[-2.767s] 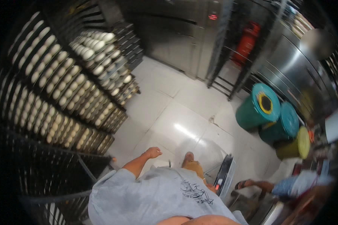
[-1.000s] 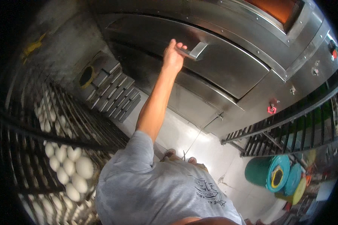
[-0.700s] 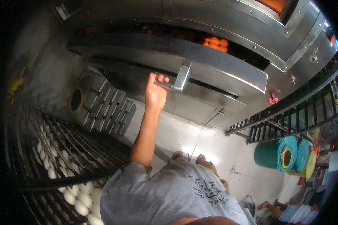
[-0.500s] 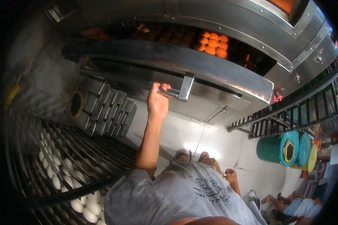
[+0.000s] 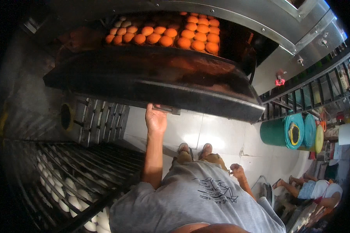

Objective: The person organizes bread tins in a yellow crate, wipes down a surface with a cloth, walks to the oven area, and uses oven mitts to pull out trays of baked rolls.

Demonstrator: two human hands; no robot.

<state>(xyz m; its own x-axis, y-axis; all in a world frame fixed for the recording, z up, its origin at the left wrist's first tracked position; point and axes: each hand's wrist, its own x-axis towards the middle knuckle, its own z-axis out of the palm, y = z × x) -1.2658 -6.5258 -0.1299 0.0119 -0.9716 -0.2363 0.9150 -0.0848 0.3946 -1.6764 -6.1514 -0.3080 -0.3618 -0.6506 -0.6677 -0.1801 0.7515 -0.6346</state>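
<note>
My left hand is closed around the metal handle of a wide dark oven door. The door is hinged down, its inner face showing. Behind it, rows of eggs glow orange under the light inside the oven; they appear to rest on trays, and the farthest ones are dark. My right hand hangs by my side with its fingers curled in, and no object shows in it.
A black slatted rack with several white eggs below its bars stands at my left. To the right are a black railing, a red valve knob and green lidded buckets. Another person is at the lower right.
My left hand has drawn the door's handle down and slightly left, so the door has swung farther open. Many more glowing eggs show now. My right hand has risen a little, its fingers curled.
</note>
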